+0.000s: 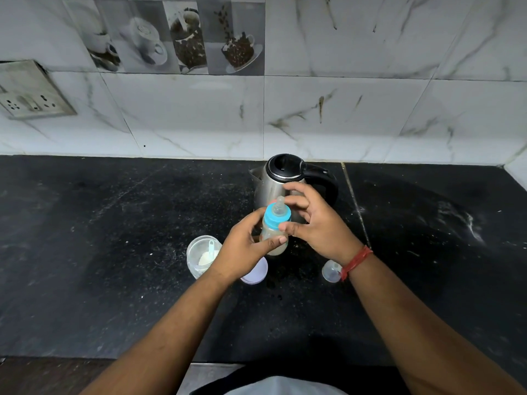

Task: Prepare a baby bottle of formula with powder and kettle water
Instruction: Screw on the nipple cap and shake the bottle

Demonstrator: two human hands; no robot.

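Note:
A small baby bottle (274,235) with a blue collar and clear teat holds pale cloudy liquid, raised above the black counter (114,252). My left hand (245,252) wraps its body from the left. My right hand (313,223) grips the blue collar with thumb and fingers. Behind stands a steel kettle (273,178) with a black lid and handle. To the left, a clear powder jar (199,255) is uncovered, with white powder and a scoop inside.
A lilac jar lid (256,273) lies under my left wrist. A clear bottle cap (330,270) rests by my right wrist. A wall socket (31,92) sits on the tiled wall at far left. White powder smears mark the counter at right.

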